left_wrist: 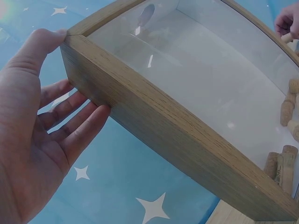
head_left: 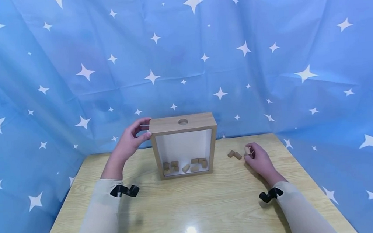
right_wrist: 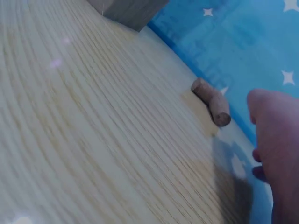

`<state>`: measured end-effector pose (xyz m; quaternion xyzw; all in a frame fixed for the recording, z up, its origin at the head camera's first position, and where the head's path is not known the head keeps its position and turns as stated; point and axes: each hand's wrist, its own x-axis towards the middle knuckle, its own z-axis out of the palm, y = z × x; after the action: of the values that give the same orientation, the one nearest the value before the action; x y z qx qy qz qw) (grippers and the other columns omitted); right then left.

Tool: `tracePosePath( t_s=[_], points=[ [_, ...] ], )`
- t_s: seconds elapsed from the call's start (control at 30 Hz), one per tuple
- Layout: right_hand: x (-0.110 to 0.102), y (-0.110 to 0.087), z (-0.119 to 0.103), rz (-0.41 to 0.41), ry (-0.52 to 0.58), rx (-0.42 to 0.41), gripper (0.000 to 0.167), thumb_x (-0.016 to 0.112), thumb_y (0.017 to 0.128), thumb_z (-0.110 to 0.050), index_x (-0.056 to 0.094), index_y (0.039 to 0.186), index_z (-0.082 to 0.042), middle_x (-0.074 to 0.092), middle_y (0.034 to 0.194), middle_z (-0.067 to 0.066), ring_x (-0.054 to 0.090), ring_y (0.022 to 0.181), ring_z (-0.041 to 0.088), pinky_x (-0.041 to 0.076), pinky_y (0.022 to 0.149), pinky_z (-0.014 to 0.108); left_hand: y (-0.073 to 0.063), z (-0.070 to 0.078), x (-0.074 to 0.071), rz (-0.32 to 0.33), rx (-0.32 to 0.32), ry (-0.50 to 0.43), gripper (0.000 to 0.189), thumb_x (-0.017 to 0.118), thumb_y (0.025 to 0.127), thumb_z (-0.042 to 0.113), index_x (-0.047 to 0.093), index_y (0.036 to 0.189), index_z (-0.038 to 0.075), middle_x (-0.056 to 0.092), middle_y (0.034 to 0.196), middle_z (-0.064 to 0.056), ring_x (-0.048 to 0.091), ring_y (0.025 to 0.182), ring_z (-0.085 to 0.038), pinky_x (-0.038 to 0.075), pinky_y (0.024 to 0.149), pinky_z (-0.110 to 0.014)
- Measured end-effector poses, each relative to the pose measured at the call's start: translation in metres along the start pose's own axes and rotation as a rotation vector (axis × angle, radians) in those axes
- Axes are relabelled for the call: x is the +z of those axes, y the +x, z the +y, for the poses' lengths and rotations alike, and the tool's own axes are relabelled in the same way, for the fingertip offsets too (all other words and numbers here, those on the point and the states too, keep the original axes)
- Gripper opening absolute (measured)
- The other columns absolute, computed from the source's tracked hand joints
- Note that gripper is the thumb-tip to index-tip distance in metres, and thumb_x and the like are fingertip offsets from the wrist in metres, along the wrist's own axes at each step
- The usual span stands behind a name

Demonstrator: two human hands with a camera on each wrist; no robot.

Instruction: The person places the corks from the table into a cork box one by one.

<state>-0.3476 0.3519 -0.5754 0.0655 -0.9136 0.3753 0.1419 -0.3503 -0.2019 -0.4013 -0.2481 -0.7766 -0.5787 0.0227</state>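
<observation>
My left hand (head_left: pixel 129 140) grips the upper left corner of a wooden shadow-box frame (head_left: pixel 183 122) with a clear front and a round hole in its top. In the left wrist view, its thumb lies on the front edge and its fingers touch the back edge of the frame's side wall (left_wrist: pixel 154 126). Several corks (head_left: pixel 194 168) lie inside along the bottom. To the right of the frame, my right hand (head_left: pixel 260 160) pinches a cork (head_left: pixel 247 150) just above the table. Two loose corks (right_wrist: pixel 218 109) lie beside that hand, touching each other.
The wood-grain table (head_left: pixel 187 201) carries the upright frame near its back edge. Behind and at both sides hangs a blue curtain (head_left: pixel 180 50) with white stars. Each wrist wears a black camera mount (head_left: pixel 124 190).
</observation>
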Motion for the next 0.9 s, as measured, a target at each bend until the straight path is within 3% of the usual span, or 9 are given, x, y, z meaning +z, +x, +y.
tracePosePath(
  t_s=[0.2,0.37,0.6,0.9],
  points=[
    [0.002,-0.001,-0.012,0.093,0.045,-0.04,0.055,0.065,0.099,-0.001,0.06,0.154,-0.004,0.064,0.119,0.017,0.056,0.085,0.024,0.049,0.068,0.03,0.0,0.003,-0.001,0.005,0.007,-0.003,0.06,0.072,0.111,0.023,0.049,0.166,0.011,0.053,0.158,-0.014,0.053,0.145,-0.036,0.057,0.107,-0.038],
    [0.004,-0.004,-0.019,0.095,0.075,-0.054,0.057,0.063,0.096,0.003,0.062,0.153,-0.004,0.065,0.118,0.017,0.056,0.08,0.022,0.049,0.064,0.028,-0.001,0.002,-0.001,-0.002,0.002,-0.005,0.058,0.072,0.111,0.021,0.051,0.165,0.014,0.053,0.157,-0.013,0.053,0.144,-0.035,0.057,0.106,-0.034],
    [0.001,-0.003,-0.034,0.092,0.114,-0.011,0.052,0.061,0.096,0.001,0.065,0.148,-0.008,0.062,0.096,0.01,0.055,0.076,0.02,0.048,0.061,0.027,0.001,-0.001,-0.001,-0.007,0.01,-0.012,0.058,0.071,0.111,0.021,0.051,0.165,0.013,0.054,0.156,-0.014,0.054,0.144,-0.035,0.057,0.106,-0.035],
    [-0.009,-0.003,-0.061,0.129,0.119,-0.087,0.043,0.054,0.098,0.002,0.072,0.136,-0.007,0.052,0.076,0.006,0.045,0.062,0.015,0.039,0.053,0.029,0.0,-0.001,-0.002,-0.009,0.009,-0.015,0.059,0.072,0.111,0.022,0.05,0.165,0.012,0.054,0.156,-0.015,0.054,0.144,-0.034,0.057,0.105,-0.032]
  ],
)
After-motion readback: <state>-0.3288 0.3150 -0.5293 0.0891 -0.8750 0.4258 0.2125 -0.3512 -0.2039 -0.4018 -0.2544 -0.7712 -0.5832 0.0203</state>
